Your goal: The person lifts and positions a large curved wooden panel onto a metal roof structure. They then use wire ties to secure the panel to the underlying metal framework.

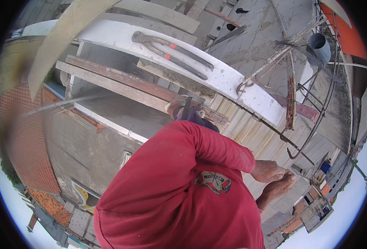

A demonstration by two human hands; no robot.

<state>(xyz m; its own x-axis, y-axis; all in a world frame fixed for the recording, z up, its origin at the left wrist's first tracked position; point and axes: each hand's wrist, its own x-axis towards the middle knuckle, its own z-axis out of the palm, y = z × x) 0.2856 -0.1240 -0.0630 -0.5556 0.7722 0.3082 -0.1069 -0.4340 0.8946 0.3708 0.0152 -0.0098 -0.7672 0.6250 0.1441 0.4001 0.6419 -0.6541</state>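
Note:
My left hand (267, 171), at the end of a red sleeve, is at the right of the head view with its fingers curled. Just below it, my right hand (276, 190) is also curled, its fingertips up by the left hand's. Anything between them is too small or hidden to make out. Behind them is pale corrugated sheeting (241, 133). Above them hangs a hooked dark steel bar (295, 153). Long-handled bolt cutters (171, 56) with dark grips and red bands lie on the white concrete ledge (108, 33), away from both hands.
Wooden planks (113, 81) span an opening beside my foot (175, 106). A gray bucket or pipe (319, 47) stands among loose wire (299, 50) and bent rods at upper right. A rusty bar (290, 103) hangs near the ledge. Tiled roofs (30, 145) lie below at left.

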